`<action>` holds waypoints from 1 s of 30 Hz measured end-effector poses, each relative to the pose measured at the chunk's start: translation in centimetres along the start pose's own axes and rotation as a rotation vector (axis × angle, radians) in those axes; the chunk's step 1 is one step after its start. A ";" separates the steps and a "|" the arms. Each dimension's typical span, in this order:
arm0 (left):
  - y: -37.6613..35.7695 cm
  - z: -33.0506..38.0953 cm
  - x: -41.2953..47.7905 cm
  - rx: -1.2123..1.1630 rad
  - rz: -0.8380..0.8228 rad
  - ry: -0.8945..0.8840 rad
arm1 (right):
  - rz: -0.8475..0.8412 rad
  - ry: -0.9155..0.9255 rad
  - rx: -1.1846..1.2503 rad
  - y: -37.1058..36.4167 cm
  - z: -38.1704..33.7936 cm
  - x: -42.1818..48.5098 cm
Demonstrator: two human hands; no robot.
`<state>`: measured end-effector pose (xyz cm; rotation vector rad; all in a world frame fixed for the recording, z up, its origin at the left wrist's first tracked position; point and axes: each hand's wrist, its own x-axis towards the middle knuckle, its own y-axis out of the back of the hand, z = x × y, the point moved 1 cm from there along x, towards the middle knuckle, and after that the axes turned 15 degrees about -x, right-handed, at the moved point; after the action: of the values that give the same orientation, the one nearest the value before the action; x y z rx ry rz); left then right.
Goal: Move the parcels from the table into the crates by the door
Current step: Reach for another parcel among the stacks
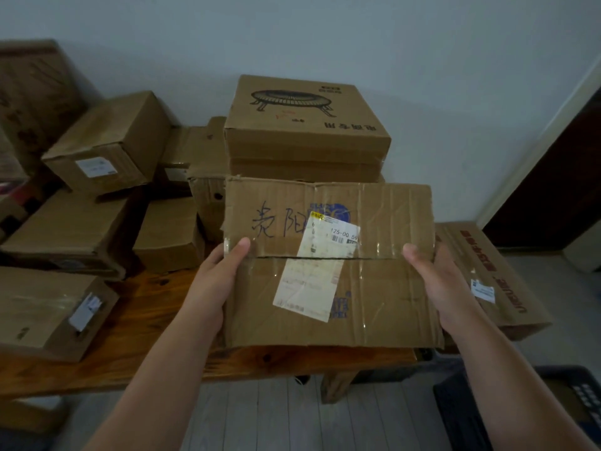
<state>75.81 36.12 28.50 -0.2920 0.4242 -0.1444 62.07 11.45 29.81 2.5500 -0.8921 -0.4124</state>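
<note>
While the left hand [217, 275] and right hand [437, 275] grip the short ends of the taped cardboard parcel [388, 289], the desk [153, 323] lies under it and a dark crate [455, 406] sits below its right end, nearer the right hand.

parcel [374, 288] between hands, above table [146, 336]

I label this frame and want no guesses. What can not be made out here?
Head view:
Fingers of left hand and right hand: behind the held parcel; only thumbs show.
Shipping label print: too small, blurred.
Dark crate, bottom right: cut by the frame edges, contents unclear.
Door: cut by the right edge.
</note>
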 end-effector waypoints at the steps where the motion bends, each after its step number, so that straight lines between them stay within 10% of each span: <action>1: -0.7 -0.2 0.4 0.023 -0.012 0.023 | 0.008 -0.028 -0.010 0.5 0.4 0.1; 21: -30.5 -17.2 1.6 0.111 -0.073 0.160 | 0.155 -0.138 -0.301 26.4 17.4 13.1; 30: -33.0 -24.0 9.0 0.445 0.084 0.168 | -0.057 -0.214 -0.405 24.0 24.2 20.1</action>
<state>71.17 -2.88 14.33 0.1768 0.5570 -0.1779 54.90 -25.32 17.01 2.1882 -0.7206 -0.8069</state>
